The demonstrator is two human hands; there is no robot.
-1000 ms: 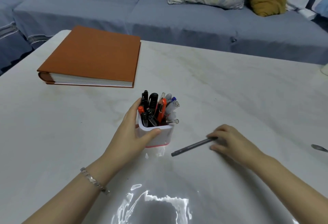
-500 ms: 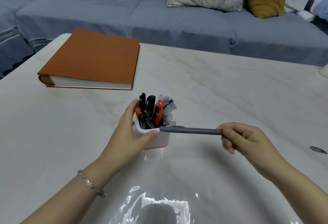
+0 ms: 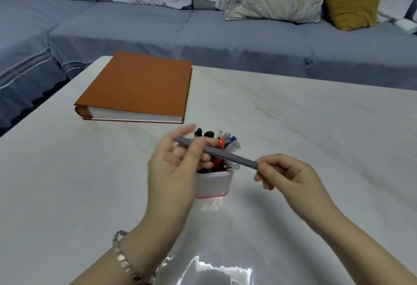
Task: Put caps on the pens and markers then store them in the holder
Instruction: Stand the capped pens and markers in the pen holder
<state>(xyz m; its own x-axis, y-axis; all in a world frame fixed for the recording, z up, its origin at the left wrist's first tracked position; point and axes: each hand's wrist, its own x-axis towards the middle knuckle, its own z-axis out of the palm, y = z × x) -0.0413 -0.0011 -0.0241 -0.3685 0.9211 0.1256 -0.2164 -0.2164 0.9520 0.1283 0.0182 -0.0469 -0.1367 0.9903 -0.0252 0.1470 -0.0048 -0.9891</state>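
A grey pen is held level above the holder, slanting down to the right. My right hand pinches its right end. My left hand grips its left end with thumb and fingers, in front of the holder. The white pen holder with a pink base stands on the table behind my left hand, partly hidden by it. Several pens and markers stick out of it, black, orange, blue and clear ones.
A thick orange book lies on the white marble table at the back left. A grey-blue sofa with cushions runs behind the table. Glare from a light shows on the table's near edge.
My right hand picked the grey pen up off the table and raised it over the holder. My left hand let go of the holder and took the pen's left end.
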